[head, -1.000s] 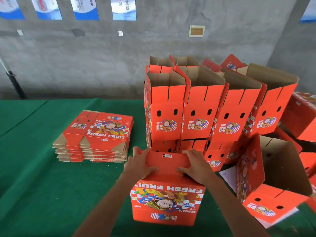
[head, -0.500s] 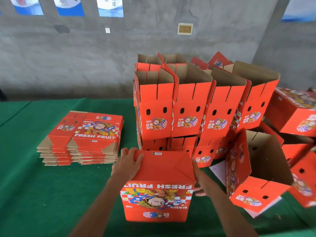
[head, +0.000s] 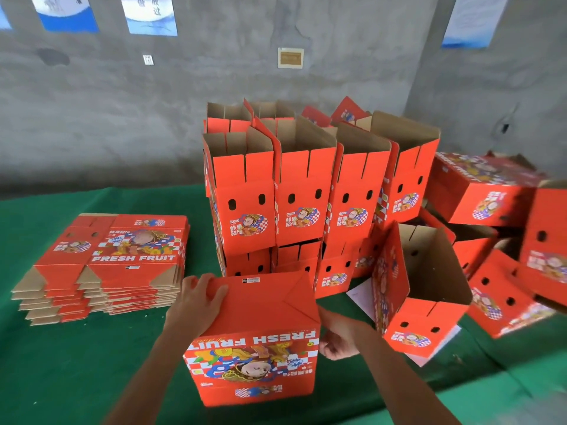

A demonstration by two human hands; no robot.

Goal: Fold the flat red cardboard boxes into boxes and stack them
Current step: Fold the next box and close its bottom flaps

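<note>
A folded red box (head: 260,305) stands upside down on the green table right in front of me, its closed bottom facing up and "FRESH FRUIT" printed upside down on its near face. My left hand (head: 198,299) rests on the top panel at its left edge, fingers spread over it. My right hand (head: 336,337) lies against the box's right wall with fingers curled at the near right corner. To the left lies a pile of flat red boxes (head: 122,256). Behind stands a stack of folded boxes (head: 306,194) in two tiers, tops open.
One open box (head: 423,289) lies tipped on its side to the right, over a white sheet of paper (head: 360,297). More red boxes (head: 491,191) lie jumbled at the far right. Green table cloth (head: 76,363) covers the table; a grey wall stands behind it.
My right hand has left the box's top and moved down to its right side. My left hand has slid to the top's left edge. The bottom flaps now lie closed.
</note>
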